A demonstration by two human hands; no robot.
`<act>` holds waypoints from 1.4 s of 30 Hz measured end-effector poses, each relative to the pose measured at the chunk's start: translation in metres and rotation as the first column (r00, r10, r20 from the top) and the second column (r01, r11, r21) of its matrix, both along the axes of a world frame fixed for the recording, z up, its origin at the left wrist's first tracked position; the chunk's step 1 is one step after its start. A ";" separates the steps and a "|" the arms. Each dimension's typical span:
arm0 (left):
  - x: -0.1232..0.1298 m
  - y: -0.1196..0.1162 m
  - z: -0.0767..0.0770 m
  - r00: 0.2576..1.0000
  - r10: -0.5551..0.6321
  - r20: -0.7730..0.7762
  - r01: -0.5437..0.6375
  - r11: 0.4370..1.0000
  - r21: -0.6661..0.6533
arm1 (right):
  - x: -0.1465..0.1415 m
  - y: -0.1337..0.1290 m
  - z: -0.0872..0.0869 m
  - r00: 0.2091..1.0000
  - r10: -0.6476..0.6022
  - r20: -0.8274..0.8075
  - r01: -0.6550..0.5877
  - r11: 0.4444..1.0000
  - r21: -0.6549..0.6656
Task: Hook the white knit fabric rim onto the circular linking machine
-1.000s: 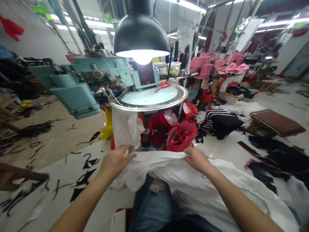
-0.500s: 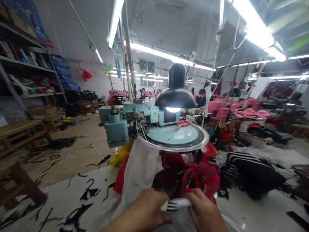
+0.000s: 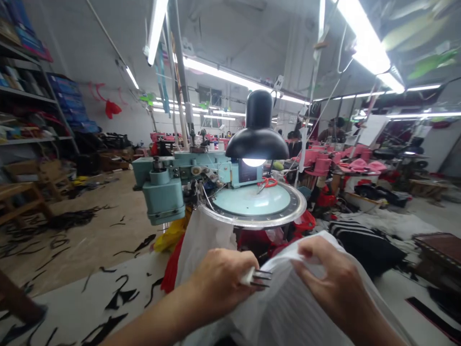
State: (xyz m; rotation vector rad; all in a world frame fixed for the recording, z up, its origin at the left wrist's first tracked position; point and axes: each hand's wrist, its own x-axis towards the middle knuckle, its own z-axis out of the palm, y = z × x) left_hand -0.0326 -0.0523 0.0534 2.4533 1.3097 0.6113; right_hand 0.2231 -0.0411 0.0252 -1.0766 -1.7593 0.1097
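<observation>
My left hand (image 3: 228, 276) is closed round a small white piece with dark stripes (image 3: 255, 278); its striped end sticks out past my thumb, and I cannot tell its kind. My right hand (image 3: 326, 274) pinches the upper edge of a thin white cloth (image 3: 284, 298) between thumb and fingers. The cloth drapes down under both hands and reaches to the left hand. Just beyond stands a green linking machine (image 3: 163, 197) with a round toothed dial (image 3: 252, 202). Red-handled scissors (image 3: 267, 182) lie on the dial.
A black lamp (image 3: 257, 139) hangs over the dial. White cloth (image 3: 201, 240) hangs below the machine's left side, beside red and yellow cloth (image 3: 173, 235). Black striped pieces (image 3: 367, 245) are piled at right. Dark scraps (image 3: 122, 298) litter the floor at left, near wooden benches (image 3: 21, 202).
My hands have risen and moved apart. The right hand now lifts the white cloth by its edge, spreading it in front of the red material. The view has shifted a little to the right.
</observation>
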 end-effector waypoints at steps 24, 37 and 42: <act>0.037 0.047 -0.039 0.354 0.304 0.885 0.104 0.927 -0.360 | -0.051 0.020 0.013 0.981 0.134 -0.139 -0.163 0.959 -0.231; 0.046 0.049 -0.048 0.256 0.377 0.890 -0.056 0.925 -0.376 | -0.080 0.025 0.013 0.976 -0.025 -0.216 0.001 0.994 -0.109; 0.042 0.041 -0.047 0.468 0.260 0.844 -0.469 0.883 -0.011 | -0.083 0.026 0.010 0.981 -0.098 -0.166 0.083 0.992 -0.092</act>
